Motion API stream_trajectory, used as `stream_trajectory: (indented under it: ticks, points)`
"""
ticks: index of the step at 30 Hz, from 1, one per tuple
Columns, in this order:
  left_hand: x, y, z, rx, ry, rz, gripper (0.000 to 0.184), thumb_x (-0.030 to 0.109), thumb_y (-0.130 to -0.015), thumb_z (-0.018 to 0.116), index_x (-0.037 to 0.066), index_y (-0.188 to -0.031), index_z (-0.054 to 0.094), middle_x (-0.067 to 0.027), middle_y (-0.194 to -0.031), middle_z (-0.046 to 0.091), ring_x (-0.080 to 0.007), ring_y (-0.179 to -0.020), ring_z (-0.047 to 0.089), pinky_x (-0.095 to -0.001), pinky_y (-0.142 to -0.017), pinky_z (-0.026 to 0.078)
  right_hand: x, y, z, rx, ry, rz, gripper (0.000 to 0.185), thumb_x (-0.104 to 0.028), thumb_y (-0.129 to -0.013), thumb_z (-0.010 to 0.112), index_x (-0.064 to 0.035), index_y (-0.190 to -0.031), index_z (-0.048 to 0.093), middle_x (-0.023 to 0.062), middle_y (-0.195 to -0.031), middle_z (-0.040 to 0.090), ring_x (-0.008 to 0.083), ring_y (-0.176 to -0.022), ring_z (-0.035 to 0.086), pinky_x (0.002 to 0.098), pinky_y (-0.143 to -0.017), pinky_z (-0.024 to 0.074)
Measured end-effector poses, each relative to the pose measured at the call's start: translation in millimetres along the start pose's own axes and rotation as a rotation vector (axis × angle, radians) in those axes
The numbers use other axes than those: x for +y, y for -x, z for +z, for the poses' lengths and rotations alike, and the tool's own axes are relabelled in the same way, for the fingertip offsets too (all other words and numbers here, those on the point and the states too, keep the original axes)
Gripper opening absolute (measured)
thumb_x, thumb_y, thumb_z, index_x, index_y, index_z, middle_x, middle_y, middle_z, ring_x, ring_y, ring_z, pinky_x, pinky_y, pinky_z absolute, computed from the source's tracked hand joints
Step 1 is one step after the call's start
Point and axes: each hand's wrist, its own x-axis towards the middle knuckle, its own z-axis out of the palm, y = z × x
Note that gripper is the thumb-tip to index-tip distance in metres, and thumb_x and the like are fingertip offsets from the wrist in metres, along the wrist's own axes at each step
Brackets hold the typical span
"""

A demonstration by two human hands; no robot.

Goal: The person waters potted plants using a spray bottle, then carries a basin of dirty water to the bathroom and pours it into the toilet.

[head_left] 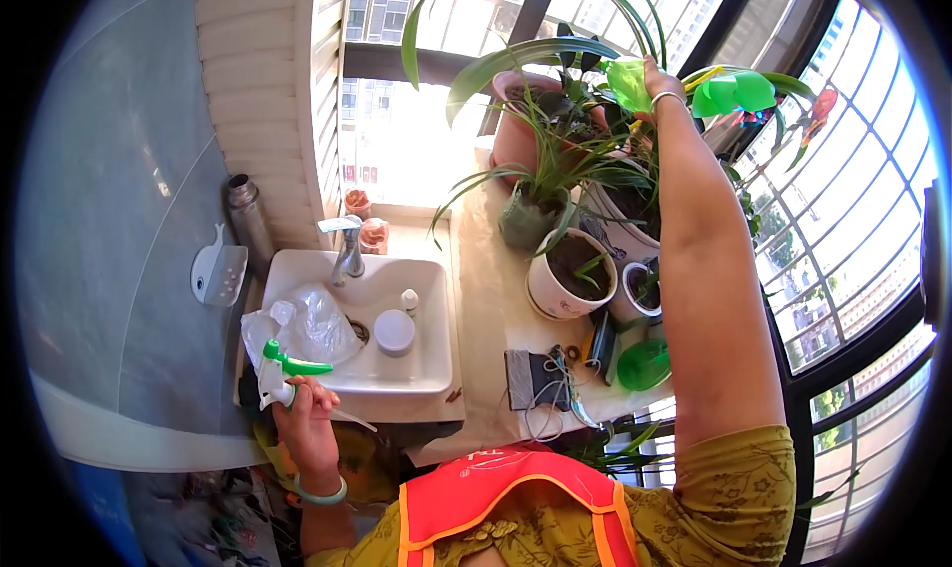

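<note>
My left hand [309, 423] is closed around a green and white spray nozzle [280, 374], its thin tube pointing down to the right, in front of the sink's lower left edge. My right hand [656, 83] reaches far up among the plants and grips a translucent green bottle [628, 83]. Below that bottle stand a large pink pot [518, 136] with long leaves and a dark green pot [528, 220]. A white pot of soil [572, 275] with a small sprout is nearer to me.
The white sink [426, 354] holds a clear plastic bag [315, 319] and a round white container [394, 331]. A metal flask [248, 220] stands left of it. A green round object [644, 366] and a grey box [537, 380] with cords lie near the counter edge.
</note>
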Motion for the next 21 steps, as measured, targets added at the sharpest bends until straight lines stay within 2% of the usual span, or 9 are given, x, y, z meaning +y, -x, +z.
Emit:
stream_trajectory:
  ticks: [4, 7, 9, 11, 13, 14, 15, 18, 21]
  points:
    - [1, 1, 8, -0.037, -0.008, -0.018, 0.010, 0.002, -0.085, 0.046, 0.005, -0.095, 0.046, -0.0027, -0.071, 0.046, -0.0116, -0.062, 0.045, -0.0305, -0.064, 0.041, 17, -22, 11, -0.017, -0.200, -0.023, 0.085, -0.065, -0.081, 0.030, 0.0105, -0.117, 0.047, 0.0259, -0.123, 0.045, 0.0306, -0.115, 0.046, 0.0321, -0.095, 0.0371]
    - [1, 3, 17, -0.084, -0.009, -0.023, 0.010, 0.001, -0.084, 0.046, 0.005, -0.093, 0.047, -0.0027, -0.071, 0.046, -0.0115, -0.061, 0.045, -0.0303, -0.063, 0.041, 8, 32, -13, -0.197, -0.764, 0.144, 0.078, -0.059, -0.083, 0.039, 0.0074, -0.123, 0.039, 0.0186, -0.124, 0.045, 0.0312, -0.108, 0.049, 0.0443, -0.072, 0.0534]
    - [0, 5, 24, -0.108, -0.020, -0.027, 0.009, 0.000, -0.084, 0.046, 0.005, -0.091, 0.047, -0.0025, -0.070, 0.046, -0.0113, -0.059, 0.045, -0.0300, -0.062, 0.041, 6, 58, -26, -0.257, -0.973, 0.078, 0.065, -0.053, -0.084, 0.042, -0.0007, -0.123, 0.040, 0.0137, -0.121, 0.045, 0.0286, -0.101, 0.052, 0.0421, -0.059, 0.0568]
    - [-3, 6, 29, -0.117, -0.037, -0.047, 0.009, 0.000, -0.084, 0.046, 0.005, -0.091, 0.047, -0.0023, -0.069, 0.046, -0.0112, -0.059, 0.045, -0.0298, -0.061, 0.041, 8, 76, -42, -0.458, -1.073, 0.008, 0.052, -0.048, -0.088, 0.038, -0.0088, -0.122, 0.038, 0.0121, -0.115, 0.050, 0.0274, -0.099, 0.055, 0.0415, -0.063, 0.0567]
    - [-5, 8, 36, -0.134, -0.053, -0.074, 0.009, 0.000, -0.083, 0.046, 0.005, -0.090, 0.047, -0.0022, -0.069, 0.046, -0.0111, -0.058, 0.044, -0.0295, -0.060, 0.041, 9, 98, -61, -0.585, -1.132, -0.007, 0.050, -0.047, -0.089, 0.036, -0.0072, -0.120, 0.040, 0.0141, -0.114, 0.050, 0.0283, -0.098, 0.055, 0.0434, -0.065, 0.0566]
    - [-7, 9, 40, -0.145, -0.049, -0.086, 0.008, 0.000, -0.083, 0.046, 0.005, -0.090, 0.047, -0.0020, -0.069, 0.046, -0.0111, -0.058, 0.044, -0.0293, -0.060, 0.041, 12, 108, -71, -0.665, -1.171, -0.002, 0.053, -0.047, -0.089, 0.036, -0.0056, -0.123, 0.037, 0.0156, -0.116, 0.049, 0.0339, -0.100, 0.054, 0.0412, -0.067, 0.0569]
    - [-8, 10, 45, -0.155, -0.043, -0.098, 0.008, 0.001, -0.083, 0.046, 0.005, -0.090, 0.047, -0.0018, -0.068, 0.046, -0.0110, -0.057, 0.044, -0.0291, -0.060, 0.041, 19, 113, -80, -0.653, -1.172, 0.006, 0.053, -0.047, -0.089, 0.036, -0.0056, -0.123, 0.037, 0.0156, -0.116, 0.049, 0.0339, -0.100, 0.054, 0.0412, -0.067, 0.0569]
    - [-15, 12, 56, -0.190, -0.063, -0.122, 0.007, 0.001, -0.083, 0.046, 0.005, -0.089, 0.047, -0.0017, -0.068, 0.046, -0.0109, -0.058, 0.045, -0.0291, -0.060, 0.041, 37, 133, -110, -0.985, -1.273, -0.031, 0.057, -0.045, -0.089, 0.037, -0.0042, -0.129, 0.033, 0.0176, -0.119, 0.048, 0.0460, -0.103, 0.049, 0.0342, -0.066, 0.0572]
    - [-22, 13, 67, -0.242, -0.064, -0.142, 0.005, 0.002, -0.084, 0.046, 0.004, -0.088, 0.048, -0.0018, -0.068, 0.046, -0.0110, -0.058, 0.045, -0.0293, -0.060, 0.041, 62, 151, -145, -1.114, -1.273, -0.129, 0.056, -0.045, -0.088, 0.038, -0.0043, -0.127, 0.036, 0.0167, -0.119, 0.048, 0.0421, -0.103, 0.051, 0.0337, -0.064, 0.0570]
